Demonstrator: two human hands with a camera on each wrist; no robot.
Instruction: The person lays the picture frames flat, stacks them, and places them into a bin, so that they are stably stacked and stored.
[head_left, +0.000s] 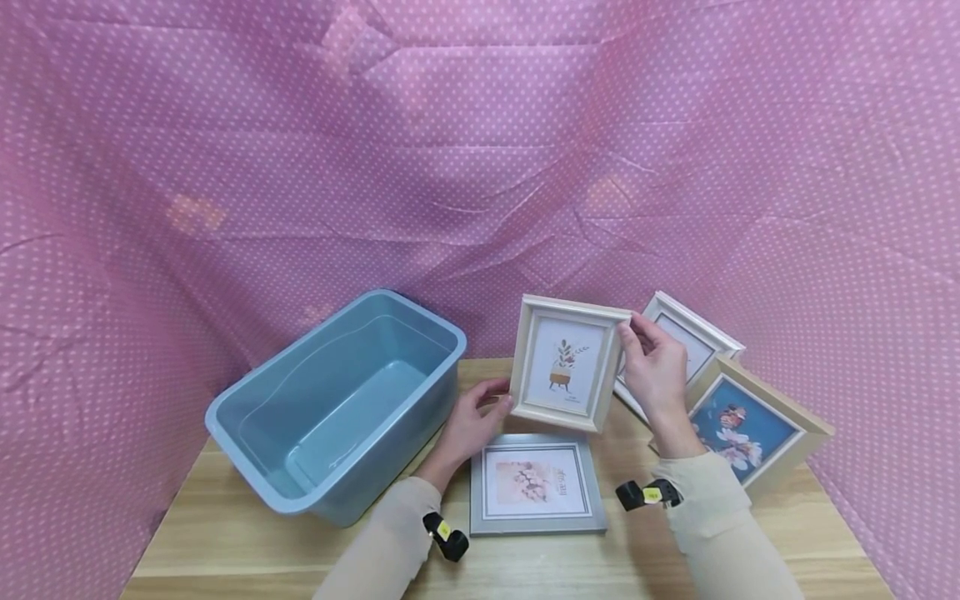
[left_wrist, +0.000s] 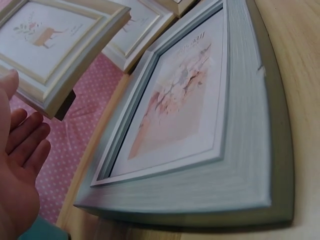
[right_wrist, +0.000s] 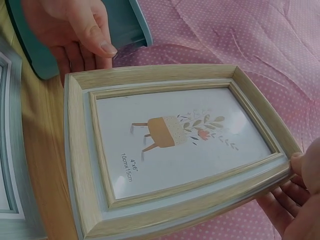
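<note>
My right hand (head_left: 657, 367) pinches the upper right corner of a cream picture frame (head_left: 564, 364), thumb in front and fingers behind. The frame is raised upright above the table and shows a potted plant print. Beside its lower left edge is my left hand (head_left: 471, 423), fingers relaxed. In the right wrist view, the left thumb (right_wrist: 102, 46) stands just off the frame's edge. A grey-blue picture frame (head_left: 537, 525) with a pink flower print lies flat on the table, below the raised one and close to my left hand (left_wrist: 20, 160).
A deep blue-grey plastic tub (head_left: 330, 433) stands on the left of the wooden table (head_left: 210, 542). At the right, a white frame (head_left: 701, 325) and a tan frame (head_left: 813, 429) with a blue flower picture overlap. Pink dotted cloth (head_left: 480, 167) hangs behind and on both sides.
</note>
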